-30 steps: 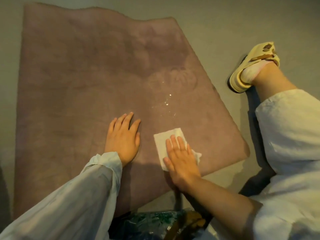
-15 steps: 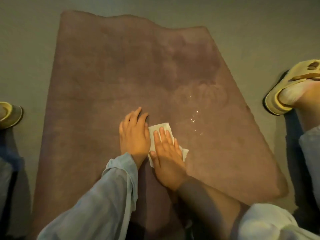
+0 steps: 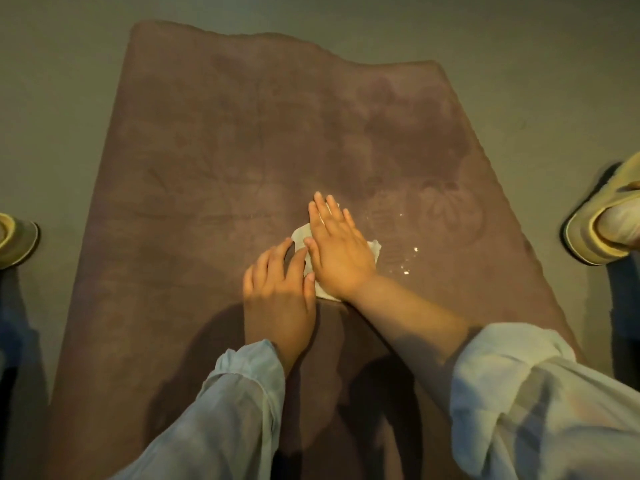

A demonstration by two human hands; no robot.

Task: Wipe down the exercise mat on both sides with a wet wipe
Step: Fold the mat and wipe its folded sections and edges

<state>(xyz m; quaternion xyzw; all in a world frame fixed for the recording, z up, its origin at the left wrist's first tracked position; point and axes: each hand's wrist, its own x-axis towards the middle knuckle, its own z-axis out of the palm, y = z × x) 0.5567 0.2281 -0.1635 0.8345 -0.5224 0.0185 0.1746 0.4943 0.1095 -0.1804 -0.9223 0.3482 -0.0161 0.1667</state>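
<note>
A mauve exercise mat (image 3: 214, 161) lies flat on the grey floor and fills most of the view. Near its middle my right hand (image 3: 337, 249) presses a white wet wipe (image 3: 300, 234) onto the mat with straight fingers; only the wipe's edges show around the hand. My left hand (image 3: 278, 292) rests flat on the mat just left of the wipe, its fingertips beside the wipe's edge. Small shiny wet spots (image 3: 408, 259) sit on the mat to the right of the right hand.
My feet in yellow sandals stand on the grey floor on either side of the mat, the left sandal (image 3: 15, 239) at the left edge and the right sandal (image 3: 602, 225) at the right edge. Pale sleeves cover both forearms at the bottom.
My right hand has slid the wipe forward and leftward across the mat, ending beside my left hand. The view has shifted, so the mat sits more centred and both sandals show.
</note>
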